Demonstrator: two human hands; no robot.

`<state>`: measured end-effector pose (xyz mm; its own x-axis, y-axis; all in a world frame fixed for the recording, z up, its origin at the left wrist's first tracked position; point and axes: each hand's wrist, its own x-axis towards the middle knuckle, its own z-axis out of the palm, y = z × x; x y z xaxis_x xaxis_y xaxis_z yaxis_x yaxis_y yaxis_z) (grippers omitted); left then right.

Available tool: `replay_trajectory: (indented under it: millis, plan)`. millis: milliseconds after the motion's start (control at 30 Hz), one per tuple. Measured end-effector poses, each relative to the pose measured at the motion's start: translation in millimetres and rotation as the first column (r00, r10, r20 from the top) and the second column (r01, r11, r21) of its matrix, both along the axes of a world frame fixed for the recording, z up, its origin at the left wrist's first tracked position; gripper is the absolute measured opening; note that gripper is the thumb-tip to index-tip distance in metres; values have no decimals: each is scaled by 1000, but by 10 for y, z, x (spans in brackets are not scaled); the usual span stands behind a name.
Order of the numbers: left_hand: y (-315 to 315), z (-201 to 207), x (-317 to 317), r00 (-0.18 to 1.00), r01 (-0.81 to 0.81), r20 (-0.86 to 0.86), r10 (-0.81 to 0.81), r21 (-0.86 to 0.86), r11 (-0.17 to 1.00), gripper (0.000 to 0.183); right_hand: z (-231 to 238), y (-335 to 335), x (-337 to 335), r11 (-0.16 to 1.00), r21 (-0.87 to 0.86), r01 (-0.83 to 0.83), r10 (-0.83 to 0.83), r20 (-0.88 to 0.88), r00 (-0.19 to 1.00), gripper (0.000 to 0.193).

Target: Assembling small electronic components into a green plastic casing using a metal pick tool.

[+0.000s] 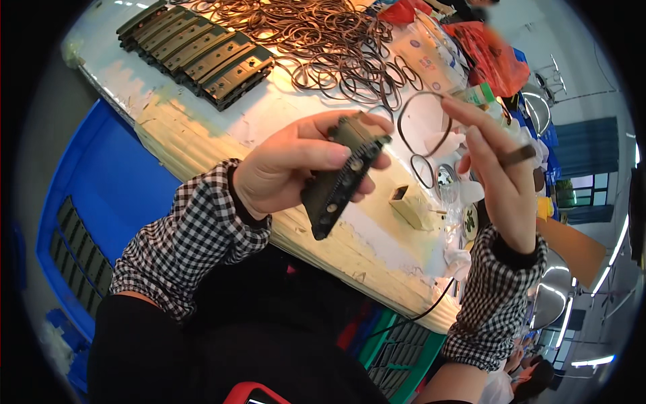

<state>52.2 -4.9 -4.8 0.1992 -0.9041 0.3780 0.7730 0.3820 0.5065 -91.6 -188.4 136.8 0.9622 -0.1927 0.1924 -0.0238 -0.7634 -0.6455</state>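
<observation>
My left hand (279, 161) is closed round a dark olive plastic part (336, 185), long and narrow, with a row of round wheel-like discs along its side. The part is held tilted above the table's near edge, thumb on top. To the right, my right hand (498, 165) is raised with a thin dark rubber loop (400, 131) at its fingertips, stretched out towards the left hand but apart from the part. A short brownish rod (517, 156) also pokes out between its fingers. Just below hangs or lies a smaller dark loop (414, 172); which, I cannot tell.
Similar olive parts (195, 57) stand in a row at the far left of the table, beside a tangled heap of loops (323, 34). A small yellowish block (414, 209) sits nearer. Blue tray (128, 151) at left, green crate (373, 347) below, red bag (494, 57) at far right.
</observation>
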Motion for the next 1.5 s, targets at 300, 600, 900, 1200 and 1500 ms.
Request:
replay_trajectory:
  millis: [300, 600, 900, 1200, 1500]
  plan:
    - [-103, -2, -125, 963, 139, 201, -180, 204, 969, 51, -334, 403, -787, 968, 109, 226, -230, 30, 973, 29]
    - [-98, -9, -228, 975, 191, 63, -212, 245, 951, 62, -477, 516, -821, 979, -138, 150, -142, 64, 988, 30]
    - [-115, -92, -242, 955, 294, -103, -279, 196, 936, 67, -728, 776, -853, 871, -360, 334, -203, 355, 913, 33]
    - [-142, 33, -576, 953, 291, -137, -269, 174, 941, 65, -1001, 834, -797, 923, -133, 360, -292, 366, 884, 24]
    - [-125, 37, -571, 963, 211, -189, -192, 90, 973, 43, -956, 769, -907, 828, 354, 435, -535, 264, 803, 12]
